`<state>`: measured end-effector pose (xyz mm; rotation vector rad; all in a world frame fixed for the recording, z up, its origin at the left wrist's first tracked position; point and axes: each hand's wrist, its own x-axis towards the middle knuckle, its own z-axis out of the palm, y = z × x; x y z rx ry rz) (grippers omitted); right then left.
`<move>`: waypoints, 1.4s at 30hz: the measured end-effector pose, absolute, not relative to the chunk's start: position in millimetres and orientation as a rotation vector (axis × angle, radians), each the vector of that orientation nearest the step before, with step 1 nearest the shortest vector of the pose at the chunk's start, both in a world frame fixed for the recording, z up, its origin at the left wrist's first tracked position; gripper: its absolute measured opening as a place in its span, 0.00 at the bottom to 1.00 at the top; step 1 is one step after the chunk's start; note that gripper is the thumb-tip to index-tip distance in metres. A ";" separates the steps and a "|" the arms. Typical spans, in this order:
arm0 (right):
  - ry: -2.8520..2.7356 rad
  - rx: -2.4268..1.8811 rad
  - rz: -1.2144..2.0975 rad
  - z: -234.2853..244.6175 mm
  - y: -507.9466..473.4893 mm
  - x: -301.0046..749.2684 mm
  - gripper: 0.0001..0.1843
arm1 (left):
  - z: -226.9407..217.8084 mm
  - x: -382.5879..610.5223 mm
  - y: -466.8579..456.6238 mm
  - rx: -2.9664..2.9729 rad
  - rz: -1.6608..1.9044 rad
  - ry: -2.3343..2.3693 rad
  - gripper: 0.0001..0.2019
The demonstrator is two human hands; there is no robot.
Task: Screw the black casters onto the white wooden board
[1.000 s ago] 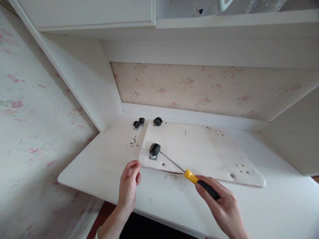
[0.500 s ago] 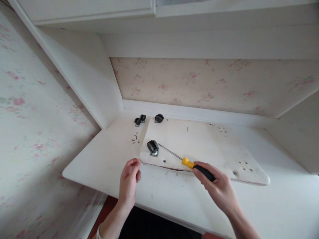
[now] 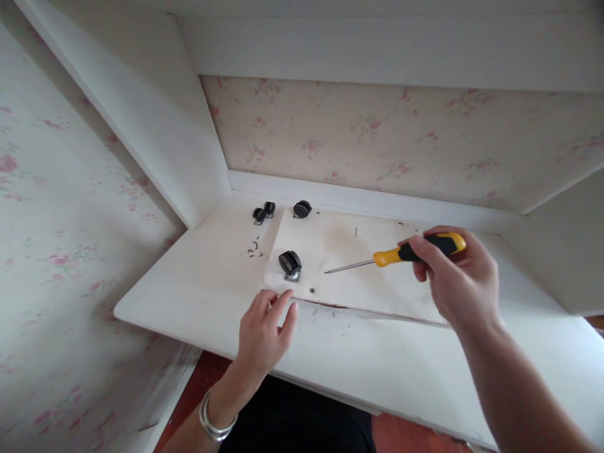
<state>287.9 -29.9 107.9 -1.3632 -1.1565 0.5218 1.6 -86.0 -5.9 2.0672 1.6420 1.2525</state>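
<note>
My right hand (image 3: pixel 465 280) grips a yellow-and-black screwdriver (image 3: pixel 387 257). Its thin shaft points left over the white board (image 3: pixel 363 286), with the tip apart from any caster. At the board's front left edge is my left hand (image 3: pixel 265 330), fingers spread and nothing held. Just beyond those fingers, a black caster (image 3: pixel 289 262) stands on the board on its metal plate. A second caster (image 3: pixel 302 209) sits at the board's back left corner. Whether the left fingertips touch the board's edge, I cannot tell.
Left of the board, two loose casters (image 3: pixel 259 214) rest on the white desktop (image 3: pixel 189 289), with several small dark screws (image 3: pixel 255 247) in front of them. A white side panel (image 3: pixel 155 119) rises at the left. Floral wallpaper (image 3: pixel 349 138) covers the back.
My right hand has lifted and moved right, drawing the screwdriver tip away from the front caster. My left hand has shifted right and its fingers have spread. The view has tilted down.
</note>
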 end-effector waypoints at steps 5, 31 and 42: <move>-1.214 -1.346 0.613 123.7 -10.1 259.4 0.18 | -8.6 2.7 -76.9 2.353 1.091 1.736 0.16; -2.066 -1.156 0.617 166.7 34.4 212.5 0.23 | -12.1 3.7 -69.6 2.460 1.011 1.755 0.17; -2.576 -1.402 0.261 224.4 36.9 196.2 0.24 | -14.3 3.4 -68.0 2.483 1.061 1.744 0.15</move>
